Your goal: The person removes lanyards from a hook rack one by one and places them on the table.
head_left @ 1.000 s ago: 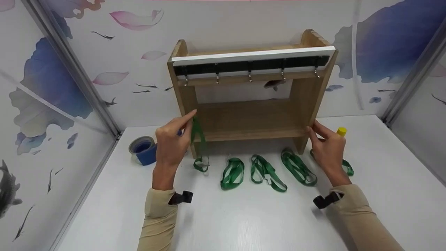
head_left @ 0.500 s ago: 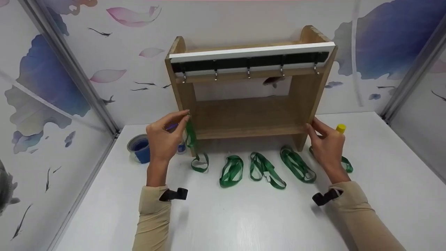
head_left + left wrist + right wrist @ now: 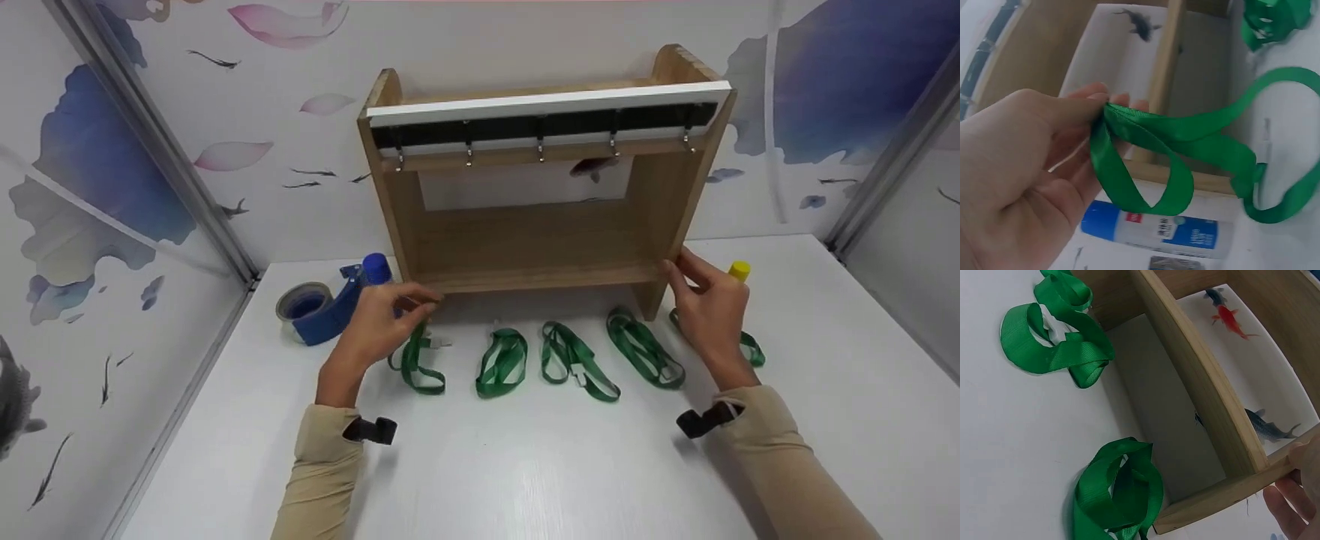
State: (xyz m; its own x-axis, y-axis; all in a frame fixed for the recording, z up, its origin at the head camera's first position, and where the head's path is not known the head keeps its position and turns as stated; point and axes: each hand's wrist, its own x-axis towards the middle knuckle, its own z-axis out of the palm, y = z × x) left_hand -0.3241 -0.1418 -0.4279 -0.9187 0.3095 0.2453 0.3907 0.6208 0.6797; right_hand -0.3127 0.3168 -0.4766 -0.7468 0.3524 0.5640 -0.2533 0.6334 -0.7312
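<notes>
Both forearms wear long beige sleeves. A black strap with a protruding tab encircles each wrist. Both hands are bare.

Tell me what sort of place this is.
Probably a staged tabletop booth rather than a home: a white table boxed in by panels printed with fish and petals, with a wooden hook rack and a row of green straps laid out before it.
</notes>
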